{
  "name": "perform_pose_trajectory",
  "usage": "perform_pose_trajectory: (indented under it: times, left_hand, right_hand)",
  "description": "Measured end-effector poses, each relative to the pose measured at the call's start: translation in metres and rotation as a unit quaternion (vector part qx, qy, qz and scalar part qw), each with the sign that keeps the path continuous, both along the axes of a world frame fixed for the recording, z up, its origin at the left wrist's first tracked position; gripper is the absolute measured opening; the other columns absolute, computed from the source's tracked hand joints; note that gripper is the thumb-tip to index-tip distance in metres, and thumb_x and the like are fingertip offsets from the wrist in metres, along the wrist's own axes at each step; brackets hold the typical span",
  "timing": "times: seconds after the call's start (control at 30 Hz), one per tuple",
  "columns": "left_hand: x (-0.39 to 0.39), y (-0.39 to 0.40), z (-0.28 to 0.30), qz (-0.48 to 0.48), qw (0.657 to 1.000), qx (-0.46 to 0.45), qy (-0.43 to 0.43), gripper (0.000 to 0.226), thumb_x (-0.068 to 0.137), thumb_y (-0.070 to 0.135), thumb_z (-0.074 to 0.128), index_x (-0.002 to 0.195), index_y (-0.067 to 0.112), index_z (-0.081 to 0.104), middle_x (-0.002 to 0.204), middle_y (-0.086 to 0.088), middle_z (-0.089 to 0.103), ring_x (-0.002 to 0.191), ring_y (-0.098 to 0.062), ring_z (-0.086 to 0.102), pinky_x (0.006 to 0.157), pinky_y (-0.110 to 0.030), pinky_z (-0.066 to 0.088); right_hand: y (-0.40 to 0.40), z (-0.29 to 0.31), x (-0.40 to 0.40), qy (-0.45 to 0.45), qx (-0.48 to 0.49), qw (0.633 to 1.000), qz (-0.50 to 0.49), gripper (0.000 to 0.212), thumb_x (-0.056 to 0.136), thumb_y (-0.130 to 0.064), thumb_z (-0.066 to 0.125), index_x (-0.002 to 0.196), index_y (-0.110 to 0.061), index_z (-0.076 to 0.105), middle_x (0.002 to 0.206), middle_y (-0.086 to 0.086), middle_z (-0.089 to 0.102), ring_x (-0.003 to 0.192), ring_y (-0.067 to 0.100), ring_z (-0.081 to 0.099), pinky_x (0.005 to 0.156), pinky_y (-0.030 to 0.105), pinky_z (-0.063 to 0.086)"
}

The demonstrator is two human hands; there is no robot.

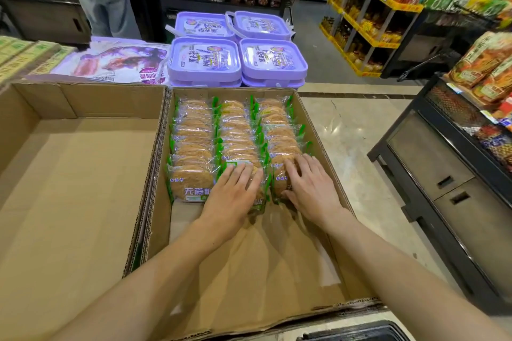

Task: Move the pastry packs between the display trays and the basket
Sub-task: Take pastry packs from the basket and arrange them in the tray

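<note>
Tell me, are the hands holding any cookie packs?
No, nothing is held. The left hand and right hand lie flat on top of the front pastry packs.

Pastry packs (235, 135) are filling the right tray (327, 147) toward twelve o'clock. Bare cardboard is lying open at six. The left tray (69, 174) is standing open at nine o'clock.

Three rows of pastry packs (194, 144) fill the far part of the right tray (329, 152). Left hand (232, 194) lies flat on the middle row's nearest pack, right hand (310, 188) on the right row's — fingers straight. Left of this tray sits another tray (69, 174); beyond it, purple tubs (205, 59).
</note>
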State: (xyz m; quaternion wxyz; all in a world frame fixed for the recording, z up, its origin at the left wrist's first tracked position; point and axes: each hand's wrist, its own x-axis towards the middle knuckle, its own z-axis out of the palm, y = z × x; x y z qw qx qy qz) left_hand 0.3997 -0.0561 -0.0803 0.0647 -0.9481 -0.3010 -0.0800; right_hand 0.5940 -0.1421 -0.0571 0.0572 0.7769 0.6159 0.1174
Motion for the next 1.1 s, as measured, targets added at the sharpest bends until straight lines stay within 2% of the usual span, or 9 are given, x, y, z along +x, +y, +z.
perform_pose_trajectory:
  times: [0.2, 0.3, 0.4, 0.47, 0.53, 0.63, 0.73, 0.83, 1.1]
  left_hand:
    - [0.003, -0.008, 0.004, 0.004, 0.999, -0.005, 0.035, 0.093, 0.075, 0.015, 0.081, 0.155, 0.007, 0.034, 0.156, -0.019, 0.040, 0.146, -0.033, 0.037, 0.121, -0.043, 0.016]
    - [0.003, -0.005, 0.008, 0.003, 1.000, -0.014, 0.028, 0.088, 0.094, 0.014, 0.062, 0.161, 0.013, 0.006, 0.167, -0.015, 0.016, 0.155, -0.028, 0.012, 0.121, -0.037, -0.006]
    - [-0.005, -0.011, 0.027, 0.003, 0.998, -0.028, 0.057, 0.090, 0.095, 0.006, 0.054, 0.160, 0.013, -0.007, 0.168, -0.016, 0.004, 0.156, -0.030, 0.000, 0.123, -0.041, -0.009]
    - [-0.010, -0.023, 0.042, -0.007, 0.998, -0.011, 0.060, 0.087, 0.096, 0.008, 0.051, 0.160, 0.013, -0.009, 0.168, -0.017, 0.001, 0.156, -0.031, -0.003, 0.125, -0.044, -0.008]
    - [-0.017, -0.041, 0.055, -0.018, 0.998, -0.018, 0.052, 0.081, 0.098, 0.016, 0.050, 0.161, 0.012, -0.003, 0.168, -0.016, 0.006, 0.156, -0.031, 0.002, 0.126, -0.045, -0.003]
    - [-0.031, -0.074, 0.071, -0.068, 0.997, -0.035, -0.012, 0.072, 0.095, 0.028, 0.056, 0.157, 0.010, 0.025, 0.156, -0.018, 0.036, 0.147, -0.034, 0.030, 0.124, -0.047, 0.017]
    - [-0.045, -0.128, 0.078, -0.163, 0.977, -0.045, -0.129, 0.056, 0.089, 0.037, 0.069, 0.136, 0.010, 0.054, 0.128, -0.015, 0.061, 0.122, -0.037, 0.055, 0.105, -0.050, 0.044]
    - [-0.062, -0.199, 0.070, -0.244, 0.943, -0.071, -0.213, 0.043, 0.096, 0.043, 0.053, 0.124, 0.012, 0.060, 0.112, -0.012, 0.065, 0.102, -0.035, 0.059, 0.084, -0.049, 0.052]
    - [-0.098, -0.394, -0.008, -0.394, 0.891, -0.179, -0.136, 0.046, 0.093, 0.047, 0.050, 0.117, 0.013, 0.069, 0.108, -0.005, 0.071, 0.093, -0.028, 0.067, 0.074, -0.039, 0.055]
  right_hand:
    - [-0.001, -0.008, -0.006, 0.015, 0.003, 1.000, -0.017, 0.087, 0.074, -0.048, 0.082, 0.142, -0.005, 0.050, 0.139, 0.025, 0.055, 0.134, 0.040, 0.049, 0.118, 0.051, 0.035]
    - [0.000, -0.003, -0.006, 0.032, 0.004, 0.999, -0.031, 0.089, 0.073, -0.054, 0.083, 0.142, -0.009, 0.052, 0.139, 0.024, 0.055, 0.134, 0.040, 0.049, 0.117, 0.050, 0.034]
    - [-0.016, 0.018, -0.020, 0.086, 0.027, 0.994, -0.065, 0.083, 0.087, -0.059, 0.066, 0.153, -0.018, 0.036, 0.156, 0.021, 0.037, 0.147, 0.039, 0.030, 0.122, 0.048, 0.021]
    - [-0.040, 0.034, -0.031, 0.116, 0.088, 0.986, -0.078, 0.075, 0.089, -0.056, 0.064, 0.150, -0.018, 0.041, 0.153, 0.019, 0.041, 0.143, 0.038, 0.034, 0.119, 0.048, 0.027]
    - [-0.072, 0.049, -0.043, 0.105, 0.133, 0.983, -0.067, 0.070, 0.088, -0.054, 0.066, 0.144, -0.017, 0.049, 0.144, 0.018, 0.051, 0.133, 0.037, 0.046, 0.111, 0.048, 0.038]
    - [-0.137, 0.062, -0.069, 0.103, 0.149, 0.980, -0.082, 0.067, 0.090, -0.057, 0.060, 0.143, -0.018, 0.049, 0.140, 0.015, 0.053, 0.127, 0.035, 0.050, 0.107, 0.047, 0.042]
    - [-0.216, 0.065, -0.106, 0.122, 0.155, 0.969, -0.145, 0.068, 0.093, -0.065, 0.047, 0.144, -0.019, 0.046, 0.143, 0.012, 0.051, 0.130, 0.032, 0.047, 0.110, 0.046, 0.039]
    - [-0.301, 0.054, -0.146, 0.145, 0.143, 0.952, -0.227, 0.069, 0.094, -0.069, 0.038, 0.144, -0.022, 0.046, 0.144, 0.008, 0.051, 0.131, 0.028, 0.046, 0.110, 0.045, 0.039]
    - [-0.565, 0.010, -0.238, 0.192, 0.138, 0.861, -0.450, 0.073, 0.092, -0.076, 0.031, 0.146, -0.029, 0.045, 0.143, 0.000, 0.051, 0.130, 0.024, 0.047, 0.108, 0.044, 0.041]
